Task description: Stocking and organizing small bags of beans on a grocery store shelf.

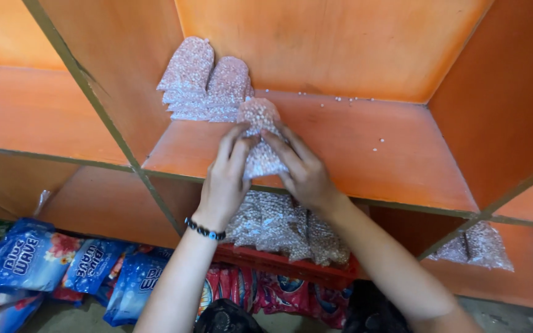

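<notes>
Both hands grip one clear bag of small white beads (260, 139) above the front of an orange wooden shelf (365, 154). The left hand (226, 179), with a dark beaded bracelet (205, 230) at the wrist, closes its fingers on the bag's left side; the right hand (303, 169) pinches the right side. Two stacks of like bags (202, 86) lean in the shelf's back left corner. Loose beads (340, 98) dot the shelf. More bead bags (285, 228) fill a red crate (279, 262) below; blue detergent pouches (32, 253) lie lower left.

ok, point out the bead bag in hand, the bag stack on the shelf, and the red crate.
bead bag (260, 157): head view, lower half.
bag stack (195, 83): head view, left bag's middle.
red crate (260, 259): head view, front rim.
</notes>
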